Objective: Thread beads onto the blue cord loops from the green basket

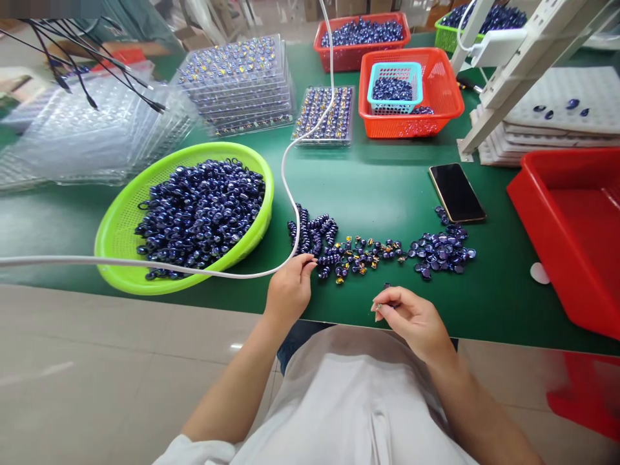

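My left hand [289, 290] is at the near end of a pile of dark blue ribbed pieces [314, 232], its thumb and fingertips closed together; what they pinch is too small to tell. My right hand [411, 316] is closed near the table's front edge, with a small dark shiny piece partly showing between its fingers. Beyond the hands lie small dark blue pieces with gold parts [363, 254]. To their right is a heap of flat, glossy dark blue pieces [443, 250].
A white cable [232, 275] crosses beside my left hand. Left stands a green basket [109, 258] of dark blue loops. A phone [456, 192] and red bin [542, 213] are at right. Behind are stacked clear trays [242, 97], an orange basket [411, 129] and a metal post [504, 84].
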